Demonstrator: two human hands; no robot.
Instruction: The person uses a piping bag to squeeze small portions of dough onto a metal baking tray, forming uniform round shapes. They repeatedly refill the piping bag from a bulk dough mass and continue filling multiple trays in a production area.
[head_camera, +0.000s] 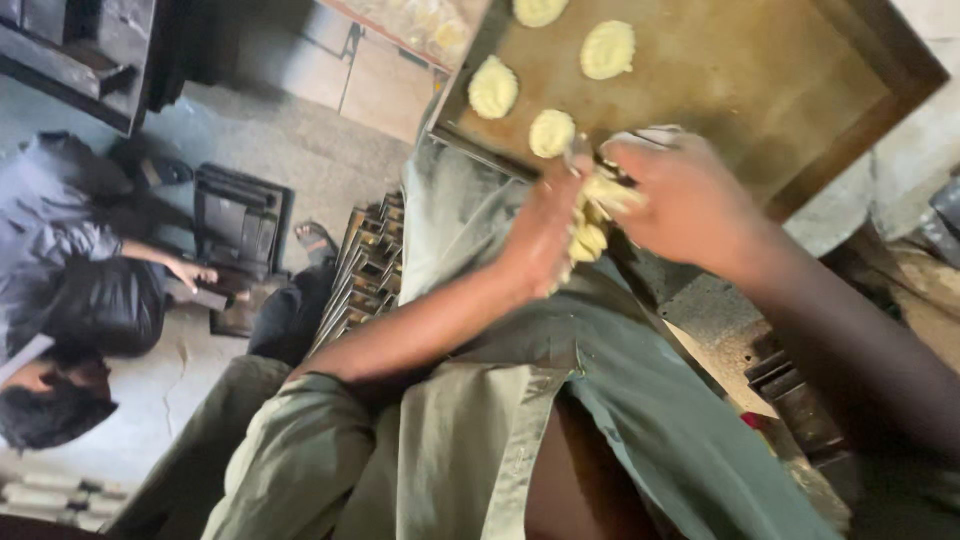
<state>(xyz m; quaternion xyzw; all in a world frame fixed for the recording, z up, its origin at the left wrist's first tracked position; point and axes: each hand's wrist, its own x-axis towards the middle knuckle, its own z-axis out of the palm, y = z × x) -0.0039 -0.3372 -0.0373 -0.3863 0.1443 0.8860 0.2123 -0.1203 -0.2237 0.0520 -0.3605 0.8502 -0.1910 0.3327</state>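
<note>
Soft daylight, dim lower corners, motion blur throughout, tilted view, no glare.

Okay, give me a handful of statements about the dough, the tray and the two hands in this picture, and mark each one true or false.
1. Both hands, the left hand and the right hand, are on a lump of pale dough. True.
2. The baking tray bears no dough pieces at all. False: several round dough pieces lie on it.
3. The hands work at the near edge of the tray. True.
4. The dough pieces are dark brown. False: they are pale yellow.
5. Another person crouches on the floor off to the side. True.
6. The stack of metal moulds sits on the tray. False: it stands below the tray, beside the person's leg.
</note>
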